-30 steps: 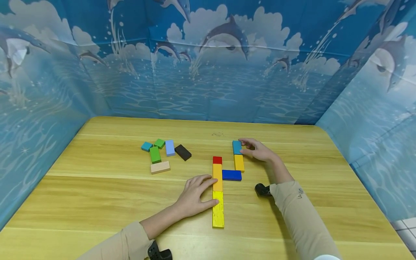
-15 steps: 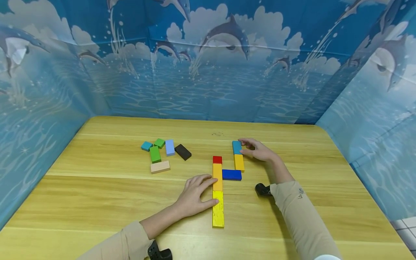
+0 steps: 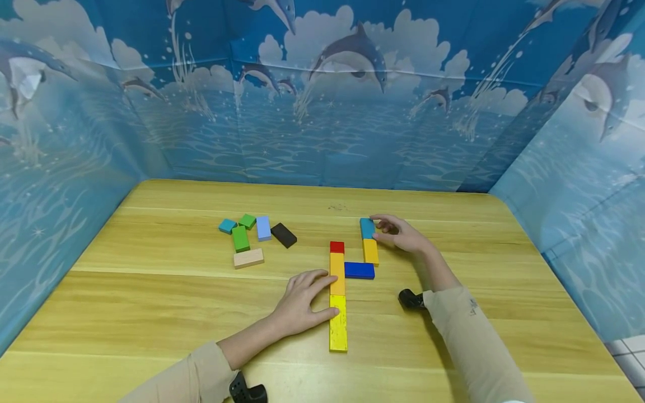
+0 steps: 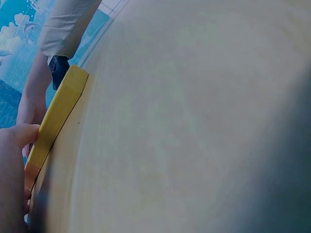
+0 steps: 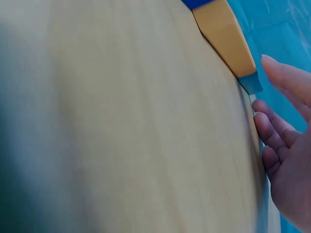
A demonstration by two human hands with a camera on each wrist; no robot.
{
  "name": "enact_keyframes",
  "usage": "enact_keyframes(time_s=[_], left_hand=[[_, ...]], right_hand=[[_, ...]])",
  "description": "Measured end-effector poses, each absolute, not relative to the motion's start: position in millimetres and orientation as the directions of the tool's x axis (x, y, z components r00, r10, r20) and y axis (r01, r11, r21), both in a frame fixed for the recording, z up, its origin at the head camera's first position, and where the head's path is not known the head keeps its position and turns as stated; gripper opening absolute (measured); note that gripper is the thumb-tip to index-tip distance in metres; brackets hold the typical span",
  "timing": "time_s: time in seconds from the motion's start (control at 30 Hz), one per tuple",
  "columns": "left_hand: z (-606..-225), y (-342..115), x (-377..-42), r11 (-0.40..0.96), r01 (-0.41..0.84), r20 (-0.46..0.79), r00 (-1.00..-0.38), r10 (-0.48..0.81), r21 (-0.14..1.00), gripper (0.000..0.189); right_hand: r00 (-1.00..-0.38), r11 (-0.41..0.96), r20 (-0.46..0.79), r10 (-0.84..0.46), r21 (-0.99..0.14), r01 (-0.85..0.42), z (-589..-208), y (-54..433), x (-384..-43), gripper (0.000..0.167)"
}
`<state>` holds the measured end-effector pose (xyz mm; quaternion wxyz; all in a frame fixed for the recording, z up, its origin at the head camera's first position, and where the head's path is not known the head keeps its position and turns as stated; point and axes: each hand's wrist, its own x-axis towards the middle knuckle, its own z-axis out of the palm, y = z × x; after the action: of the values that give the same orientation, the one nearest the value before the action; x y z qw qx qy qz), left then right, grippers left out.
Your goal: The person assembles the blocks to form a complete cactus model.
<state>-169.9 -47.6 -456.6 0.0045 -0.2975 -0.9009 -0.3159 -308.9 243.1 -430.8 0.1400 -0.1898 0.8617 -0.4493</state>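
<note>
A column of blocks lies flat: a red block (image 3: 337,247), an orange block (image 3: 337,274) and yellow blocks (image 3: 338,333) nearest me. My left hand (image 3: 302,305) rests against its left side, fingers extended, index fingertip on the orange block and thumb on the yellow. A dark blue block (image 3: 359,271) juts right from the orange one. Beyond its right end lie a yellow-orange block (image 3: 370,252) and a light blue block (image 3: 367,228), end to end. My right hand (image 3: 402,234) is beside the light blue block, fingers loosely bent; in the right wrist view its thumb (image 5: 286,80) looks apart from the block.
Loose blocks lie at the left back of the wooden table (image 3: 166,313): green (image 3: 241,239), small green (image 3: 247,221), small blue (image 3: 228,226), lavender (image 3: 263,228), black (image 3: 284,235) and beige (image 3: 248,258). A dolphin-print curtain (image 3: 322,129) closes off the back and sides.
The right forearm and sleeve have shifted slightly to the right and down. The right hand has barely moved; the left hand and the blocks stay where they were.
</note>
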Motion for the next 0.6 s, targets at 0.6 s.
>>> enact_keyframes(time_s=[0.6], left_hand=[[-456.2,-47.3,-169.9,0.619,0.541,0.195,-0.82,0.537,0.569,0.058]], right_hand=[[-0.931,0.467,-0.024,-0.365,-0.869,-0.161,-425.5,229.6,-277.6,0.045]])
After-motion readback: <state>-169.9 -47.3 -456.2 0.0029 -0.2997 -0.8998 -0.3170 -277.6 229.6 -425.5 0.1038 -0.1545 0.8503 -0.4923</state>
